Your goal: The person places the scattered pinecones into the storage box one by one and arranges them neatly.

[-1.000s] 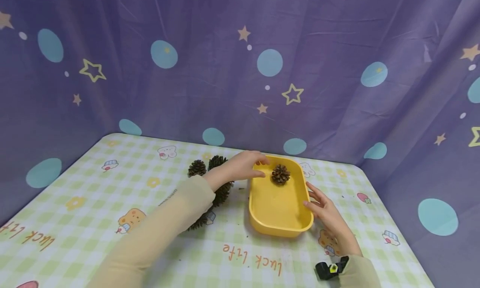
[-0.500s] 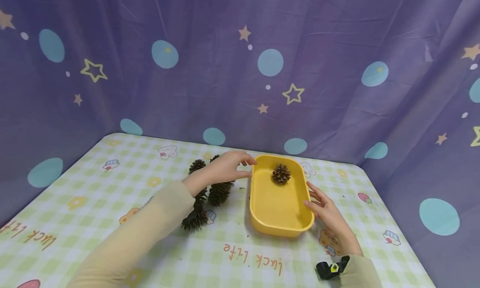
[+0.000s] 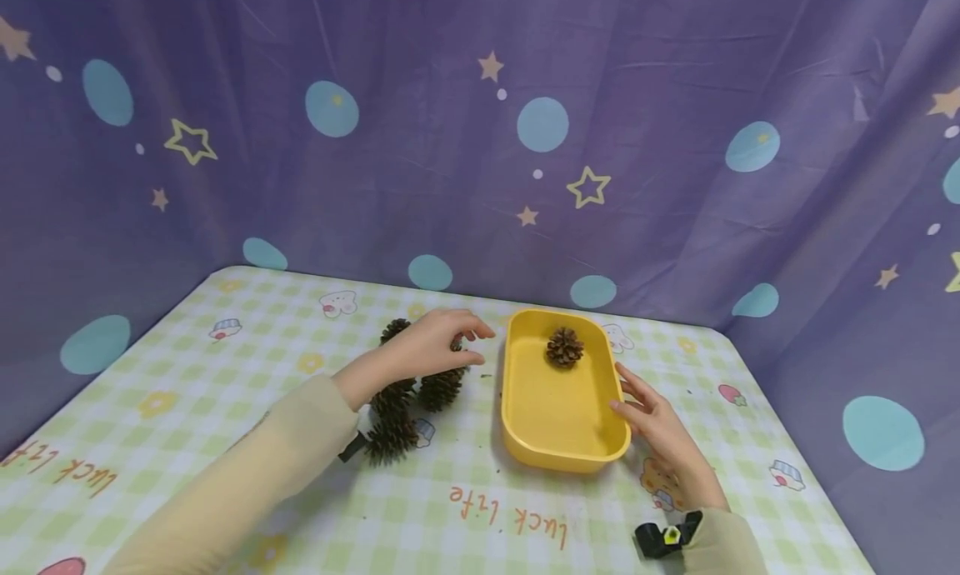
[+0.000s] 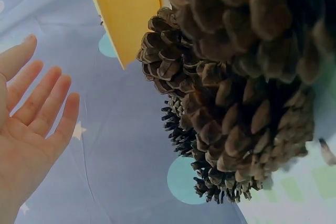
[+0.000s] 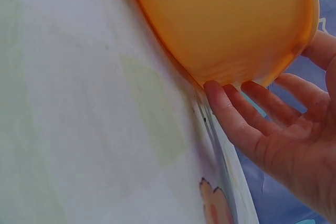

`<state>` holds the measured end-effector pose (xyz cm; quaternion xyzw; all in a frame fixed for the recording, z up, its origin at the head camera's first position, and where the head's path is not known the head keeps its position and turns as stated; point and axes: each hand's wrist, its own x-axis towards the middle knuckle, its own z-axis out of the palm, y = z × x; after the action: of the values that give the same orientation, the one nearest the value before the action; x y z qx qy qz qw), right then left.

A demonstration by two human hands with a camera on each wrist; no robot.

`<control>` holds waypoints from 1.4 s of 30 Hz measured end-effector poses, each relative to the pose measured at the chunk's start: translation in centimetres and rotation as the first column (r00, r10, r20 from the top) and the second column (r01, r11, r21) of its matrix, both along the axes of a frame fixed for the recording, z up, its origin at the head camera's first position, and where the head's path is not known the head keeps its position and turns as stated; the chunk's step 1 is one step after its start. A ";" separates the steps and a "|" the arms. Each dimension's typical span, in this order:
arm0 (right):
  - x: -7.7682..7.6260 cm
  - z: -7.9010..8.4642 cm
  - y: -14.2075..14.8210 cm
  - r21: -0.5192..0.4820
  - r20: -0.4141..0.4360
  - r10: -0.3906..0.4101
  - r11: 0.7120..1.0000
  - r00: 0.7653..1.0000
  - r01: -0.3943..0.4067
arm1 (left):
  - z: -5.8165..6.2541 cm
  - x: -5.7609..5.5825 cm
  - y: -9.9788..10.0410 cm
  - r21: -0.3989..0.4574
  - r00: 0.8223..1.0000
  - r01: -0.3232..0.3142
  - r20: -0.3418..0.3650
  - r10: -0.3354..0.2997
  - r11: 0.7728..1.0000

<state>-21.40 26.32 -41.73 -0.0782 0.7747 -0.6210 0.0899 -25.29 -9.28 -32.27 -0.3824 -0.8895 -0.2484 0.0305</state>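
My left hand (image 3: pixel 431 342) hovers over a group of brown pine cones, fingers spread and loosely bent, holding nothing. Several cones lie bunched beneath it, among them a front cone (image 3: pixel 392 442) and a right-hand cone (image 3: pixel 440 389); the hand and wrist partly hide the rest. Large in the left wrist view, the same pine cones (image 4: pixel 236 124) fill the right side, apart from the palm. My right hand (image 3: pixel 660 429) holds the right side of a yellow plastic box (image 3: pixel 562 465), thumb at the rim and fingertips against the outer wall. One pine cone (image 3: pixel 564 347) sits inside, toward the far end.
A green-and-white checked tablecloth (image 3: pixel 480 542) with printed cartoons covers the table. Behind it hangs a purple curtain (image 3: pixel 420 175) with stars and dots. A black wrist device (image 3: pixel 663 537) sits below the right hand.
My left hand has drawn back from over the box's far left edge, moving left until it is above the pine cones. The right hand and the box stay put.
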 end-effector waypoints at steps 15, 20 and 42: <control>0.0 0.1 0.1 0.018 0.004 -0.007 1.000 1.000 0.007 | -1.1 2.1 -2.3 0.040 0.999 -0.035 0.020 0.034 0.999; 0.0 0.0 0.2 0.014 0.002 0.000 1.000 1.000 0.000 | -1.4 2.7 -3.2 0.067 0.999 -0.041 0.030 0.039 0.997; -0.1 0.0 0.1 0.022 -0.012 0.002 1.000 1.000 -0.002 | -3.7 6.0 -7.8 0.095 0.993 -0.103 0.069 0.097 0.990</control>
<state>-21.45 26.42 -41.75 -0.0818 0.7820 -0.6118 0.0867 -19.31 -17.08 -35.97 -0.3271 -0.8948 -0.3021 0.0330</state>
